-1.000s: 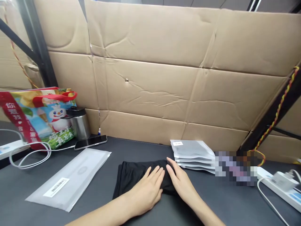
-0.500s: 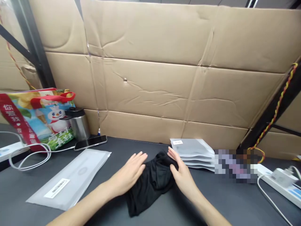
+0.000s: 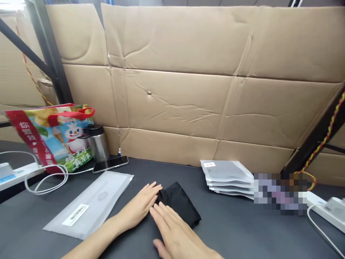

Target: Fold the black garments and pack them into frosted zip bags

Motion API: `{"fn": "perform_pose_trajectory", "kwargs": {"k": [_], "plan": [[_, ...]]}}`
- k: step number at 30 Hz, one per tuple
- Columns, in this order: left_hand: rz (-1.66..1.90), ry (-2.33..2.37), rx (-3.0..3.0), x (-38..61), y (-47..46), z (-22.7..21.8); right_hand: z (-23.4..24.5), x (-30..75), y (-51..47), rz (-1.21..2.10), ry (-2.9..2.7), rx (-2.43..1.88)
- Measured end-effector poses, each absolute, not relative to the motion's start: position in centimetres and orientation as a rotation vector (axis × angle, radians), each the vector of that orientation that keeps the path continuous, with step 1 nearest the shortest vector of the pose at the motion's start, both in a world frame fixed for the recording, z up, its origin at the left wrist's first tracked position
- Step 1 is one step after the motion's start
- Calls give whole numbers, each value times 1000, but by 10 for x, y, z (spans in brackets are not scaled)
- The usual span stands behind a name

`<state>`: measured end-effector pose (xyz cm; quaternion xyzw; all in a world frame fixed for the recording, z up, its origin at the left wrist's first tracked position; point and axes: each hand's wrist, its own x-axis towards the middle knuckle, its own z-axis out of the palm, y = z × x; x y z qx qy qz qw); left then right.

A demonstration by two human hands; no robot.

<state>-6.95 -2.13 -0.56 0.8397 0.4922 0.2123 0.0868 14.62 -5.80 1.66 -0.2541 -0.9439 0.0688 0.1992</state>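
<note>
Grip: neither hand pinches anything; both lie open, palms down, with the fingers loosely spread.
Left hand: the left hand point(image 3: 137, 210) rests flat on the dark tabletop point(image 3: 242, 230), its fingertips meeting the near-left end of the cloth.
Right hand: the right hand point(image 3: 175, 233) lies with its fingers angled across the cloth's lower edge, the thumb low on the table. It seems to press lightly, though the pressure cannot be told.
Forearms: both come in from the bottom of the view, converging on the cloth.
Cloth: the folded black cloth bundle point(image 3: 179, 203) lies flat on the tabletop between the hands, its far end uncovered.
Nearby: a frosted bag with a barcode label point(image 3: 88, 205) lies just beside the left hand; a stack of frosted bags point(image 3: 226, 178) sits to the right of the cloth.
Risk: the fabric looks soft and slippery, so a sideways drag from either hand could loosen the fold. A careless left forearm could also shift the frosted bag.
</note>
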Motion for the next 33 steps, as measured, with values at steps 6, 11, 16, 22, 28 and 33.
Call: {"fn": "perform_pose_trajectory", "kwargs": {"k": [6, 11, 16, 22, 28, 33], "plan": [[589, 1531, 2496, -66, -22, -1, 11, 128, -50, 170, -2375, -1234], [709, 1756, 2509, -104, -31, 16, 0, 136, -44, 144, -2543, -1210], [744, 2060, 2251, -175, -59, 17, 24, 183, -36, 232, -2707, -930], [648, 2006, 2177, -175, -80, 12, 20, 193, -36, 143, -2622, -1097], [589, 1902, 2257, -142, -72, 13, -21, 181, -28, -163, -2546, -1077], [565, 1754, 2254, -124, -57, 10, -28, 189, -23, -168, -2515, -1026]]}}
